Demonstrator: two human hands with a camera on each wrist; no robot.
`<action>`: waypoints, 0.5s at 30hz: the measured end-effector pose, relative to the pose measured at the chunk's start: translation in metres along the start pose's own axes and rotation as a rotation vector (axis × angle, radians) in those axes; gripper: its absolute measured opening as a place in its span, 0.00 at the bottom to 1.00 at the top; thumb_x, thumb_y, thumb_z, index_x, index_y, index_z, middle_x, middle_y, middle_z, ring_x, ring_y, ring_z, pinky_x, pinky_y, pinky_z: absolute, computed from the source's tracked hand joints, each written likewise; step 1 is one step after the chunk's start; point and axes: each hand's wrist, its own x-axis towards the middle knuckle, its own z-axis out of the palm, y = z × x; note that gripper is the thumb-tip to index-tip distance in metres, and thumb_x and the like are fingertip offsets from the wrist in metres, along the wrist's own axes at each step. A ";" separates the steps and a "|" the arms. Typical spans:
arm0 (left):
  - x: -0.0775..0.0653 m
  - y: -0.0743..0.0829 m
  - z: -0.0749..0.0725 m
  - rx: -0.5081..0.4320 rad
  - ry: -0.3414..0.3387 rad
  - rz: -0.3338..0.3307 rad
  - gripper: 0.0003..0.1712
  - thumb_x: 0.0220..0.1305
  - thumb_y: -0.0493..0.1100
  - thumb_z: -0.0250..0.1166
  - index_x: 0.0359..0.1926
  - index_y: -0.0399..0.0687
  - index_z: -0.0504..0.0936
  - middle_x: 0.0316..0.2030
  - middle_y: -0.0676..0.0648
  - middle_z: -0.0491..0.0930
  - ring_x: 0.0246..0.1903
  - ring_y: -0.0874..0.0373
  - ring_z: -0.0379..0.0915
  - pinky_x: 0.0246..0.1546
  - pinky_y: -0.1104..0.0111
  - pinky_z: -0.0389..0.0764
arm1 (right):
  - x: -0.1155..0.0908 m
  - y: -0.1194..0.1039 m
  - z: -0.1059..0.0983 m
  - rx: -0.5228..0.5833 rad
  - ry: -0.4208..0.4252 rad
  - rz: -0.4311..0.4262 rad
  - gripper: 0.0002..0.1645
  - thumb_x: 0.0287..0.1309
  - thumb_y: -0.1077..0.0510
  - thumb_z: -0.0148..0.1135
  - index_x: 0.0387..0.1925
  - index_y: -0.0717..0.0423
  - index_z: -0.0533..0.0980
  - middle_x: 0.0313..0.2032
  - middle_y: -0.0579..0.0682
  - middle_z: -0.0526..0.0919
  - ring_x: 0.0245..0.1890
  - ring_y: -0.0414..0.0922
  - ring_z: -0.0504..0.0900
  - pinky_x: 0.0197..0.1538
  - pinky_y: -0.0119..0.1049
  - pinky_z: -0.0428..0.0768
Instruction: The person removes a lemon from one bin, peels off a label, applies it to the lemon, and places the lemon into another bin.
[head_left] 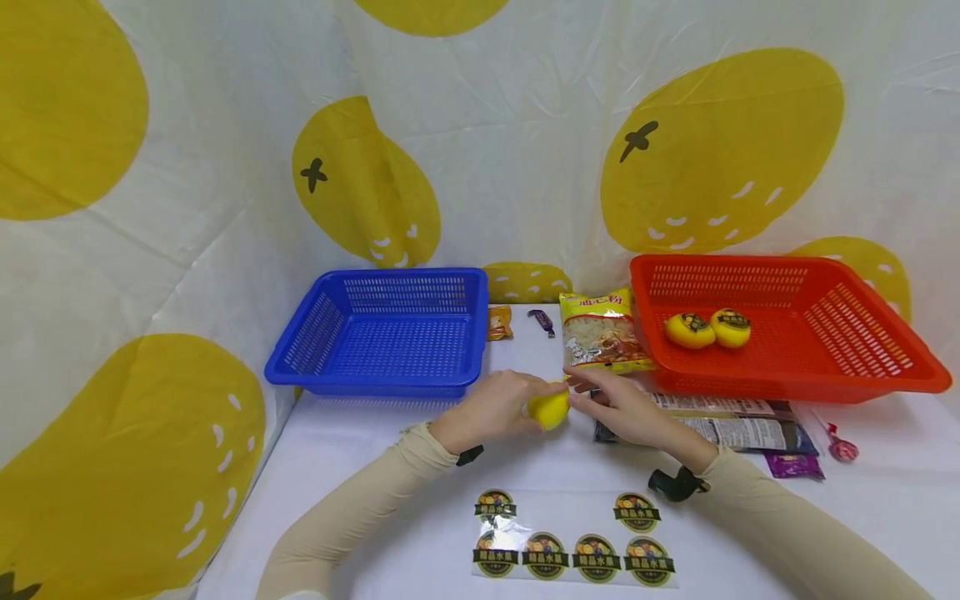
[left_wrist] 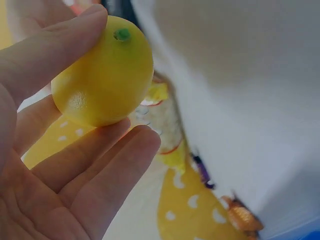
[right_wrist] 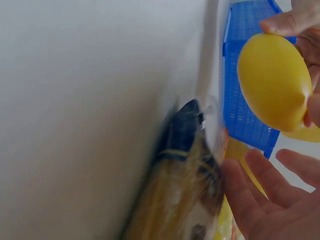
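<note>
My left hand (head_left: 497, 408) pinches a yellow lemon (head_left: 550, 408) between thumb and fingers, over the white table between the two baskets. In the left wrist view the lemon (left_wrist: 107, 75) shows a small green stem end, with the thumb on its upper side and fingertips beneath. My right hand (head_left: 628, 410) is just right of the lemon, fingers extended and apart. The right wrist view has this hand (right_wrist: 272, 200) below the lemon (right_wrist: 274, 82), holding nothing. Closer to me lies a clear sheet (head_left: 558, 504) with several round fruit stickers (head_left: 596, 557).
A blue basket (head_left: 468, 367) stands left; a red basket (head_left: 862, 371) at right holds two stickered lemons (head_left: 690, 331). Between them are a yellow food bag (head_left: 603, 333), an orange packet (head_left: 498, 322) and a purple-wrapped candy (head_left: 542, 321). Dark packages (head_left: 742, 432), a purple packet (head_left: 795, 465) and a lollipop (head_left: 843, 447) lie right.
</note>
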 end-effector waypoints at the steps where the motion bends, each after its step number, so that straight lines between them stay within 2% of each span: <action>1: 0.000 0.000 0.002 -0.002 -0.008 -0.002 0.42 0.55 0.49 0.80 0.71 0.63 0.74 0.59 0.54 0.85 0.57 0.58 0.83 0.60 0.65 0.81 | 0.000 0.001 0.000 -0.001 -0.006 -0.006 0.35 0.72 0.46 0.60 0.74 0.53 0.67 0.64 0.57 0.80 0.59 0.55 0.82 0.59 0.51 0.84; 8: 0.001 -0.005 0.012 -0.020 -0.053 0.008 0.42 0.55 0.46 0.80 0.71 0.61 0.75 0.59 0.53 0.85 0.58 0.58 0.82 0.62 0.64 0.80 | 0.002 0.007 0.002 0.016 -0.046 -0.058 0.37 0.68 0.50 0.66 0.73 0.58 0.67 0.64 0.61 0.79 0.60 0.59 0.81 0.58 0.52 0.84; 15: 0.000 -0.007 0.014 -0.011 -0.077 0.025 0.41 0.57 0.43 0.78 0.71 0.64 0.75 0.62 0.50 0.82 0.60 0.54 0.81 0.63 0.61 0.80 | 0.005 0.007 0.003 -0.034 -0.088 -0.076 0.36 0.66 0.52 0.67 0.71 0.61 0.69 0.63 0.61 0.80 0.56 0.55 0.84 0.56 0.52 0.84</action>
